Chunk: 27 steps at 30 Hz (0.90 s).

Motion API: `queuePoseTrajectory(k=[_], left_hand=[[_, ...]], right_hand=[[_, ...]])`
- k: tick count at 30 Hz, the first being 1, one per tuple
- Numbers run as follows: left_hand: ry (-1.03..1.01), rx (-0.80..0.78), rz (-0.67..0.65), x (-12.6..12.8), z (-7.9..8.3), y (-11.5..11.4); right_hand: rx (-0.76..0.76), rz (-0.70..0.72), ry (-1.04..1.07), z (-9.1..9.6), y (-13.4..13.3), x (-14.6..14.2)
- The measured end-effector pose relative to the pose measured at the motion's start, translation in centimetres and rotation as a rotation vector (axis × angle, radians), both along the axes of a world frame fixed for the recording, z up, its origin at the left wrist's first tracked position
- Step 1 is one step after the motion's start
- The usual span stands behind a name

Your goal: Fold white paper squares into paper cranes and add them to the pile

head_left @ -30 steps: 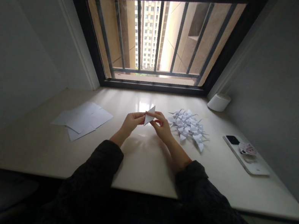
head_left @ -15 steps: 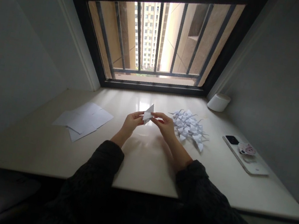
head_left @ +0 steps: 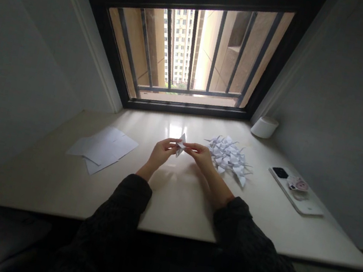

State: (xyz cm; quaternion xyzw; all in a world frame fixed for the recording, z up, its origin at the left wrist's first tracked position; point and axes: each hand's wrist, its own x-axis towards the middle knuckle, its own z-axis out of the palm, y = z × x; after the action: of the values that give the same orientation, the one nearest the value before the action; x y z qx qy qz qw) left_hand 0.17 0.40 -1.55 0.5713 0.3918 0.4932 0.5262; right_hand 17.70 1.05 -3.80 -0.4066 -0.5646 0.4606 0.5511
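Desk (head_left: 178,215): cranes (head_left: 228,157) toward far-right corner look done, left hand (head_left: 160,151) and right hand (head_left: 203,155) fingers pinch part-folded paper (head_left: 180,145), left-edge sheets (head_left: 106,145) unfolded.

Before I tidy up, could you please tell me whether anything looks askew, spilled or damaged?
Nothing looks spilled or plainly damaged. On the left, the paper sheets lie askew, overlapping with edges unaligned. On the right, the folded paper figures sit in a jumbled heap, points jutting at various angles.
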Motion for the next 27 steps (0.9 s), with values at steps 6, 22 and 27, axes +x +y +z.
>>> queuePoseTrajectory(k=[6, 22, 27], left_hand=[[-0.005, -0.003, 0.01, 0.1, -0.1, -0.1], [0.129, 0.078, -0.018, -0.3, 0.0, 0.0], [0.203, 0.132, 0.091, -0.9, -0.1, 0.4]], right_hand=[[-0.077, -0.01, 0.083, -0.6, 0.3, 0.0], [-0.262, -0.033, 0.134, -0.4, 0.0, 0.3], [-0.258, 0.0, 0.111, -0.3, 0.0, 0.4]])
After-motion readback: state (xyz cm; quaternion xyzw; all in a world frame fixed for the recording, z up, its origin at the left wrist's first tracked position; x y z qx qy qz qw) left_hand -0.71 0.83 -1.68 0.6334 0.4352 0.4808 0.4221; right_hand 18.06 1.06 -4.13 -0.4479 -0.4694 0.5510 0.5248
